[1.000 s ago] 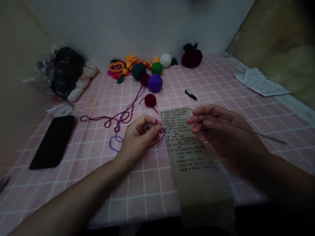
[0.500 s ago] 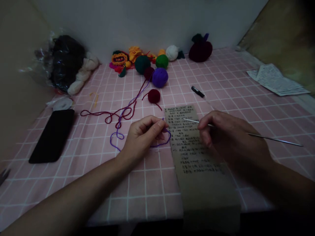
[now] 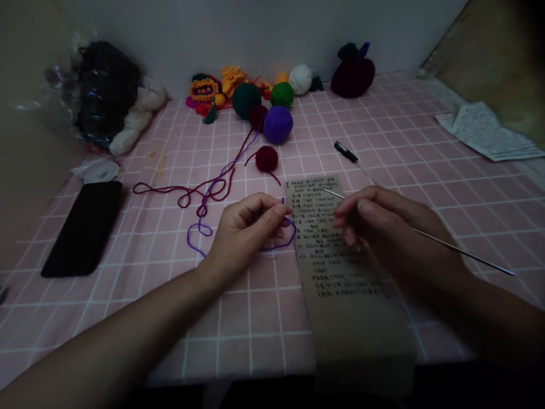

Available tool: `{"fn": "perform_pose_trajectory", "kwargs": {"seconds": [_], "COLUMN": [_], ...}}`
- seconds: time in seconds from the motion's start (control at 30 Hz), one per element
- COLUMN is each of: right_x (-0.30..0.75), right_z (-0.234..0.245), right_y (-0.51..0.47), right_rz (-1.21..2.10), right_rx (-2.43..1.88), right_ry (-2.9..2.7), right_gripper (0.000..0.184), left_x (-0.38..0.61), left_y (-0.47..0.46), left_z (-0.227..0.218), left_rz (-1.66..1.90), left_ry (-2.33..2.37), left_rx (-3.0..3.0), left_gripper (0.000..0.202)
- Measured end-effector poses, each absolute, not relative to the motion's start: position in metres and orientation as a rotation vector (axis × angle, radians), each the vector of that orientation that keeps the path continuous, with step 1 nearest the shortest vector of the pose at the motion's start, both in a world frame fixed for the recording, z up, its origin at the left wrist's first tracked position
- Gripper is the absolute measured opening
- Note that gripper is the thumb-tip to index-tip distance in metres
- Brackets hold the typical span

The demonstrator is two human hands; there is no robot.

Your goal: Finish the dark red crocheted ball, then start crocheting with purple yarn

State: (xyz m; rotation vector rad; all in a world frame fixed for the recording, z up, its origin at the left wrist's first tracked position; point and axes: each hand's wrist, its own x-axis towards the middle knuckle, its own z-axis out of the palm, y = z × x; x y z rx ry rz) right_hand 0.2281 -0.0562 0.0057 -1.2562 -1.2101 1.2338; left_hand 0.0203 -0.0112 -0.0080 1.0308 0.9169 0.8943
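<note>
My left hand (image 3: 253,224) pinches purple yarn (image 3: 293,232) between thumb and fingertips. A short end pokes up above the pinch, and a loop hangs out to the right. The strand runs on across the cloth to a purple yarn ball (image 3: 278,124). In my right hand (image 3: 383,227) lies a thin metal needle (image 3: 464,251), its tip pointing up and left; whether it ends in a hook is too small to tell. Beneath both hands a long strip of brown card (image 3: 327,238) carries handwritten lines. The needle's tip is above the card, apart from the yarn.
A dark red yarn ball (image 3: 267,159) and loose red yarn (image 3: 183,193) lie ahead. A black phone (image 3: 83,230) is at left, near a bagged dark bundle (image 3: 108,94). Further back are a green ball (image 3: 282,94) and a dark red knitted piece (image 3: 353,76). A pen (image 3: 346,151) and papers (image 3: 489,130) lie right.
My right hand has shifted slightly left and tilted the needle, so its tip points more upward and its back end sits lower. My left hand keeps its pinch. The view has moved slightly.
</note>
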Motion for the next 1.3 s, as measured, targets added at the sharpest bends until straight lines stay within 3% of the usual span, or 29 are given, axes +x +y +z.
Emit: {"fn": "perform_pose_trajectory", "kwargs": {"seconds": [0.3,0.6,0.7,1.3], "right_x": [0.224,0.216,0.214,0.215], "right_z": [0.008,0.008,0.008,0.011], "right_y": [-0.053,-0.06,-0.06,-0.056], "right_rz": [1.306,1.463,1.548,1.372], "right_rx": [-1.307,-1.158,-1.141,-1.232], "right_ry": [-1.306,-1.43,-1.447,-1.494], "right_gripper": [0.012,0.022,0.016,0.009], "left_x": [0.023,0.024,0.026,0.026], "left_y": [-0.018,-0.022,-0.024,-0.02], "left_z": [-0.008,-0.005,-0.005,0.001], "left_rz": [0.874,0.913,0.926,0.803], "left_ry": [0.94,0.894,0.86,0.838], "left_rx": [1.138,1.717,1.789,1.289], "left_gripper": [0.015,0.012,0.01,0.016]}}
